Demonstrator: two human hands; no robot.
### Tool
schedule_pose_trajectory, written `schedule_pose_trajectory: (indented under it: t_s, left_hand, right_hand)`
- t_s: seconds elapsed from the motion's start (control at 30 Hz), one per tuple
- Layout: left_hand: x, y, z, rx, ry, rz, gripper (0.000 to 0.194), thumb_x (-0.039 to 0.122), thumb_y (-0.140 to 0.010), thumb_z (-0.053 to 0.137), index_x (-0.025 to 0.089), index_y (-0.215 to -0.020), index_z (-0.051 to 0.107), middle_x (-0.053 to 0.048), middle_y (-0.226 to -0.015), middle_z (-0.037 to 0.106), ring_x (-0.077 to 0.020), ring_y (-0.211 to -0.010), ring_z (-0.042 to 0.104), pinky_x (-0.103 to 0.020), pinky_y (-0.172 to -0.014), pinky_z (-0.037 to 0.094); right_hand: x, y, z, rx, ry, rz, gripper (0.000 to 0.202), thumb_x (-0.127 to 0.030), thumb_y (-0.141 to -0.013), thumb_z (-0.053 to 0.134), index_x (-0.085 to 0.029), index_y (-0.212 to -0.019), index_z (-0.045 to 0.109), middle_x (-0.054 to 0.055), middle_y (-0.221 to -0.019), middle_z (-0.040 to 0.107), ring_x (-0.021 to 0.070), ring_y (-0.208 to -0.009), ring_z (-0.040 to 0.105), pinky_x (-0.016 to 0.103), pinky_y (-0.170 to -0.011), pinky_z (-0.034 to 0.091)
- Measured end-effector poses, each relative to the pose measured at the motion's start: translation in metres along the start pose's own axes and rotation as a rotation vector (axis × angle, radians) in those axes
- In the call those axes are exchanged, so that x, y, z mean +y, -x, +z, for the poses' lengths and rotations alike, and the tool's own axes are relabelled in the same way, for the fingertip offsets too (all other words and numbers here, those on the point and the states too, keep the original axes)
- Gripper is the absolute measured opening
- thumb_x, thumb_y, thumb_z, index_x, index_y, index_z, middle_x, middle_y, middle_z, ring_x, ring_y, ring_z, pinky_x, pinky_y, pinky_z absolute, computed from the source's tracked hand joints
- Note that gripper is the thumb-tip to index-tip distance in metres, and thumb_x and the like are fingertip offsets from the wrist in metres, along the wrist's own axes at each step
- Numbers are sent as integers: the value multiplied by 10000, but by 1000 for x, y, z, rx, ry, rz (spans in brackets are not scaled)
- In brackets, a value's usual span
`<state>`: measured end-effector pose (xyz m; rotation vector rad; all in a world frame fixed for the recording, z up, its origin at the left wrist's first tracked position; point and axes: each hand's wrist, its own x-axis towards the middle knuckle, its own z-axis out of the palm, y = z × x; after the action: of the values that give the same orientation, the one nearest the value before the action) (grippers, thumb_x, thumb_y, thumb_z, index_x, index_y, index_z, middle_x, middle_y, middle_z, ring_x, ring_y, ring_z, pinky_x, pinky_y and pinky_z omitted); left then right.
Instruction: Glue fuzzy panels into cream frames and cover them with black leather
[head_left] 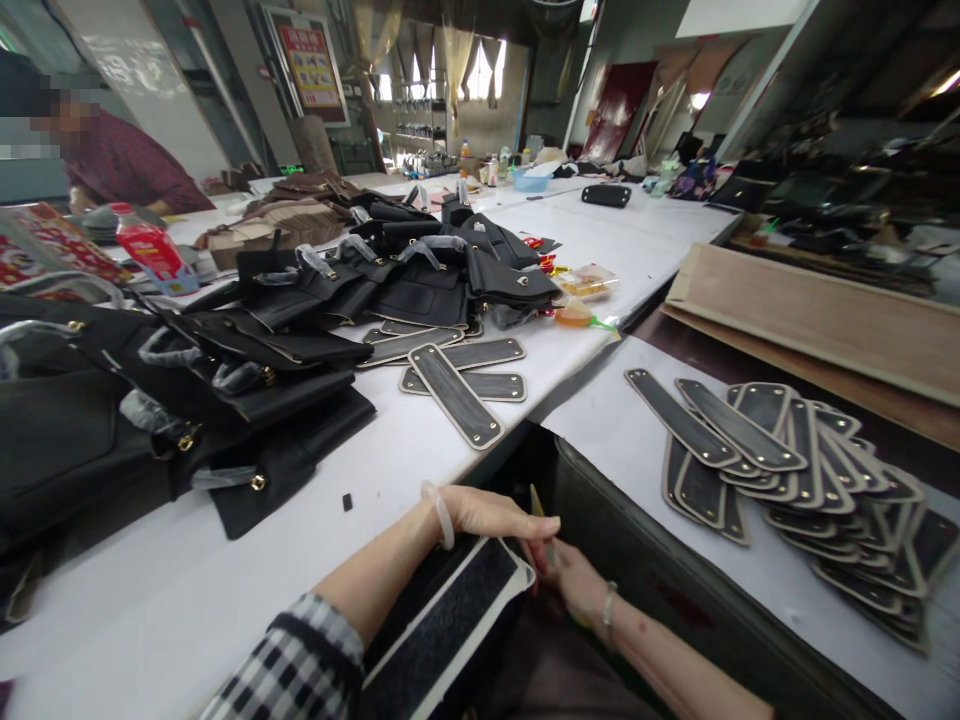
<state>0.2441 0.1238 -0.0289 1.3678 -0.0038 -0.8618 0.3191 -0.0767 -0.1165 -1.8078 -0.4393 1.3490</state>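
Observation:
Low in the middle of the view, a black bag [450,625] with a pale strip along its edge lies tilted over my lap. My left hand [491,512], with a white bangle at the wrist, is closed around its far end, the thumb stretched along the top. Just beyond that corner, my right hand [576,578] pinches a thin yellowish pointed tool [536,498], whose tip points up; its exact kind is not clear. The two hands meet at the corner, and the left one partly hides the right fingertips.
Black handbags [285,400] with plastic-wrapped handles heap along the left table. Several black studded panels [457,395] lie before me, and a larger pile of panels [810,470] covers the right table. A dark gap [637,530] separates the tables. A person [131,160] leans at far left.

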Motion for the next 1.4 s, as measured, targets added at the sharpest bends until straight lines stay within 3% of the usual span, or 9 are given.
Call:
schedule_pose_trajectory:
  t_s: [0.07, 0.13, 0.23, 0.3, 0.37, 0.53, 0.73, 0.93, 1.4]
  left_hand:
    - [-2, -1, -2, -1, 14, -6, 689, 829, -649, 570, 178, -844, 687, -29, -728, 709, -212, -786, 658, -343, -811, 497]
    - [-5, -2, -3, -17, 37, -20, 623, 747, -607, 700, 191, -881, 645, -5, -737, 697, -191, -762, 645, -316, -761, 493]
    - [-7, -5, -5, -61, 72, -39, 619, 537, -504, 879, 205, -941, 592, 22, -793, 691, -168, -755, 637, -305, -763, 489]
    - [-8, -6, -5, -84, 86, -49, 677, 396, -435, 930, 209, -974, 566, 27, -831, 689, -168, -771, 636, -312, -783, 488]
    - [-7, -6, -5, -90, 93, -60, 749, 297, -396, 937, 210, -1028, 545, 26, -860, 685, -176, -794, 637, -324, -796, 490]
    - [-7, -3, -7, 5, -14, -104, 998, 245, -414, 914, 209, -1299, 454, 1, -946, 657, -230, -934, 626, -372, -874, 473]
    - [-4, 2, -7, 62, -155, -95, 1160, 356, -464, 881, 171, -1460, 316, -39, -986, 644, -273, -984, 605, -374, -854, 485]
    - [-6, -1, -6, 92, -227, -52, 1240, 446, -468, 857, 91, -1492, 253, -62, -956, 651, -284, -937, 615, -372, -824, 482]
    - [-19, -6, -8, 121, -145, 3, 1195, 383, -519, 843, 117, -1508, 226, -23, -866, 689, -238, -840, 634, -330, -806, 458]
  right_hand:
    - [-6, 15, -40, 34, 43, 2, 325, -391, -802, 696, -159, -962, 535, -85, -615, 517, 62, -398, 461, 163, -380, 381]
    - [-19, 37, -76, -1, 71, 15, 423, -473, -678, 747, -172, -847, 504, -47, -648, 578, 79, -413, 515, 164, -367, 405]
    - [-46, 69, -95, -223, 206, 165, 457, -596, -738, 645, -162, -723, 503, 6, -539, 576, 96, -363, 510, 164, -322, 418]
    - [-62, 82, -85, -349, 302, 263, 422, -566, -803, 584, -153, -756, 516, -6, -510, 552, 84, -349, 500, 137, -309, 416]
    - [-73, 85, -65, -423, 321, 265, 302, -456, -859, 549, -155, -880, 520, -34, -531, 547, 71, -326, 484, 120, -289, 399]
    - [-82, 73, -33, -420, 365, 166, 174, -328, -933, 457, -161, -918, 506, -38, -532, 551, 62, -266, 428, 113, -241, 339]
    - [-78, 70, -33, -379, 416, 159, 270, -404, -952, 428, -159, -912, 533, -22, -508, 549, 83, -273, 444, 129, -238, 341]
    - [-76, 69, -32, -371, 428, 194, 251, -359, -963, 391, -155, -938, 536, -17, -499, 549, 93, -265, 438, 142, -235, 341]
    - [-81, 67, -25, -416, 414, 271, 255, -412, -973, 400, -175, -931, 486, -39, -464, 520, 102, -251, 440, 142, -233, 336]
